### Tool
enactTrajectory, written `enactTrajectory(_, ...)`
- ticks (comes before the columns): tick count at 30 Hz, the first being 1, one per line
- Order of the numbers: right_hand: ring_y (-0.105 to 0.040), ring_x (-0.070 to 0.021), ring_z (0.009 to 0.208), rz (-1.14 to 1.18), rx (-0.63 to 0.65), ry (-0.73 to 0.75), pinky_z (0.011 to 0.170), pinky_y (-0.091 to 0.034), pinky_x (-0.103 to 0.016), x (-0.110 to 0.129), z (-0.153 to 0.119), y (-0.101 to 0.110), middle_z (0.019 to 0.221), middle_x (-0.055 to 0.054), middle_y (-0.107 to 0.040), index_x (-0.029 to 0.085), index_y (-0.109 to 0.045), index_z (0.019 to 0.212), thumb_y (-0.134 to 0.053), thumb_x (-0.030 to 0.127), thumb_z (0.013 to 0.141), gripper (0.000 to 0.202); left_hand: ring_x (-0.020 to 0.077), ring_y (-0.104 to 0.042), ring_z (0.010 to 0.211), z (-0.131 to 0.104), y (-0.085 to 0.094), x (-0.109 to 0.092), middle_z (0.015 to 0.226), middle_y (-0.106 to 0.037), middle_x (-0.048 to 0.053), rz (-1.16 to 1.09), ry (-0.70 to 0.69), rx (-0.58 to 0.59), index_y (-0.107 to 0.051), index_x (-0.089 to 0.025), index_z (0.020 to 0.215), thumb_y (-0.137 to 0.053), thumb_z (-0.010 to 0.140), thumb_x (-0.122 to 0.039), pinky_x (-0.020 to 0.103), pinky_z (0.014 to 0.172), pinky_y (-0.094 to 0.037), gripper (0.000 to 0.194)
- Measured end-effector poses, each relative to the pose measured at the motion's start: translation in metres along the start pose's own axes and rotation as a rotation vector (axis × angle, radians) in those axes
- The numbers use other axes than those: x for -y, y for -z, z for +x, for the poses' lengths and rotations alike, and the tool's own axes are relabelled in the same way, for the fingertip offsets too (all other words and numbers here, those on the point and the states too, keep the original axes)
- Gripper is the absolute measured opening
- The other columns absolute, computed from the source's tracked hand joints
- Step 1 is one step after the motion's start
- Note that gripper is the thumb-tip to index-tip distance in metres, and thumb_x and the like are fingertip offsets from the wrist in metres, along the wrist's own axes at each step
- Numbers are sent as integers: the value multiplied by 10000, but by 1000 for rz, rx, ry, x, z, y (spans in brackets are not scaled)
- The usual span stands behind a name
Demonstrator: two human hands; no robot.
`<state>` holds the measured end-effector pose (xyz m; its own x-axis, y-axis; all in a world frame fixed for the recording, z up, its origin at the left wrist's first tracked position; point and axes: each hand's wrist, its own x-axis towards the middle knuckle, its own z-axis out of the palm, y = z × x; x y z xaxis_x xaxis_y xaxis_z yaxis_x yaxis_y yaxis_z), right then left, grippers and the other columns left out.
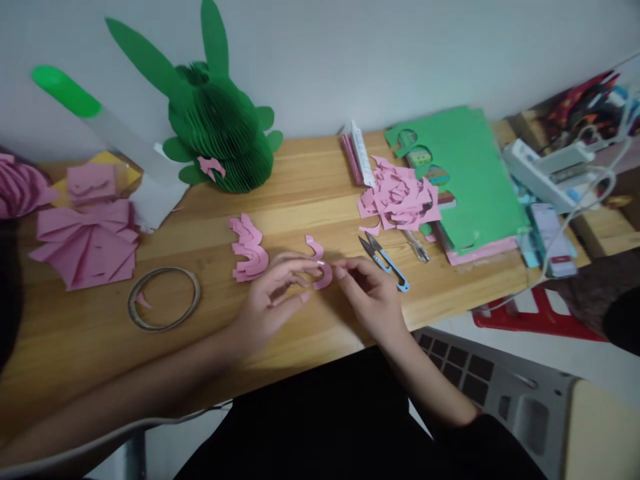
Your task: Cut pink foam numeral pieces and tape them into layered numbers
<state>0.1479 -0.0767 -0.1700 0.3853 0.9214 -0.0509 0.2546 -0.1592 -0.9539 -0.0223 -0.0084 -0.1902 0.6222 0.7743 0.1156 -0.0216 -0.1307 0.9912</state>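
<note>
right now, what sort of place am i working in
Probably a papercraft work area, perhaps at home: the wooden tabletop holds a green honeycomb-paper rabbit figure, a heap of cut pink paper scraps and blue-handled metal snips.

"What can't we make out?"
"Whether the right hand (373,297) pinches anything: too small. The left hand (273,297) partly hides the pink curved paper (325,277); we can't tell one strip from two."
"Elsewhere?"
"We see the pink pleated paper (20,187) cut off leftward, the phone (551,243) blurred."
</note>
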Motion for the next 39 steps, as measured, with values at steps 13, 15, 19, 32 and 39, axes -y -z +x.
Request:
enactTrajectory(13,-445,-93,475,349,117,-279,461,-346,-229,15,0,0,575,31,-570,195,-639,691,-729,506,729,326,205,-687,993,-3,0,-4,1216,-606,122,-35,-27,144,-645,-216,1176,-555,885,-118,361,817,-611,320)
enactTrajectory(15,-437,-93,468,305,126,-282,449,-334,-227,14,0,2,563,33,-555,193,-633,683,-715,507,740,329,204,-690,992,-2,-1,-7,1185,-619,115,74,-82,150,-634,-218,1170,-529,902,-120,352,805,-621,304)
enactTrajectory(19,-410,-92,455,221,105,-254,457,-344,-231,8,-2,9,523,51,-508,186,-641,694,-678,442,779,273,203,-669,1045,-4,-3,-14,1092,-666,74,460,-191,43,-635,-216,1113,-511,907,-85,351,856,-612,274)
enactTrajectory(32,-645,-182,665,-430,167,-74,631,-481,-305,1,-7,-4,790,-73,-741,166,-723,859,-600,242,871,145,293,-661,1069,-22,3,-2,1137,-710,155,1091,-485,126,-647,-117,1105,-526,915,-155,446,864,-572,228)
enactTrajectory(39,-609,-167,625,-493,163,-45,598,-455,-298,7,-6,-6,743,-61,-719,171,-715,825,-575,266,871,175,298,-658,1067,-24,0,-4,1125,-723,173,1136,-472,125,-669,-82,1098,-538,932,-200,417,839,-556,242)
